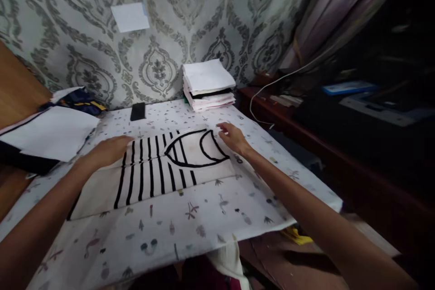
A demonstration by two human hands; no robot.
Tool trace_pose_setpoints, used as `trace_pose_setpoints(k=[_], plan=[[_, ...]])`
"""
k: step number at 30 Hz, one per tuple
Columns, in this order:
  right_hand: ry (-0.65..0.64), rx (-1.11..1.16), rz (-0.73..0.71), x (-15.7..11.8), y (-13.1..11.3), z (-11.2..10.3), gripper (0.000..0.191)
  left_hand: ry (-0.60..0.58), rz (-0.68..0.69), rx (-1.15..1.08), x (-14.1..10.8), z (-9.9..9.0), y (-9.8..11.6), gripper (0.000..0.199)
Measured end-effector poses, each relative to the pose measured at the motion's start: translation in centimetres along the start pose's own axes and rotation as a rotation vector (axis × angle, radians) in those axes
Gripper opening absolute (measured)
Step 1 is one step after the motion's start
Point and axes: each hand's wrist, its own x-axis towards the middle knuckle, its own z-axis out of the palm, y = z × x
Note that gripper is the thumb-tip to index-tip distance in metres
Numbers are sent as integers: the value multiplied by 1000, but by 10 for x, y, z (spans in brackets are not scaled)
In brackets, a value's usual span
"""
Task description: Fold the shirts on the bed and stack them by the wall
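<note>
A cream knit top [146,186] with black stripes and a black-edged V-neck lies flat on the table, its sides turned in towards the middle. My left hand [113,149] rests flat on its far left edge, fingers stretched out. Just beyond the neck end, my right hand [234,138] is held with its fingers apart and slightly bent, and nothing shows in it. I cannot tell whether its fingertips touch the fabric.
The table has a white patterned cloth [204,217]. At the back stands a stack of folded clothes [209,77], with a black phone [137,111] to its left. More garments [57,129] lie at the left. A white cable [253,99] hangs on the right beside dark red furniture.
</note>
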Motion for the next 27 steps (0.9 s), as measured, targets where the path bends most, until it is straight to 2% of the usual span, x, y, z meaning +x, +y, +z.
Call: trace_pose_setpoints(k=[3,6,8,11,15,19,23,27], plan=[[-103,-93,102,-49,-9,-22,31,33,177,-256,62,-10,70,45],[-182,-153,207,-91,-23,-36,26,95,178,-461,124,-7,130,36],[-208,-182,264,-106,-33,-40,25,114,174,-492,157,1,159,29],[-237,-199,311,-111,-42,-43,23,87,177,-498,192,15,186,19],[-254,-197,298,-106,-44,-42,15,20,174,-498,215,25,203,21],[-217,-159,292,-104,-41,-38,17,-39,196,-502,221,23,210,21],[-135,1,332,-102,-42,-34,18,-38,274,-527,212,11,206,17],[47,297,273,-100,-59,-27,13,40,304,-578,188,-8,185,20]])
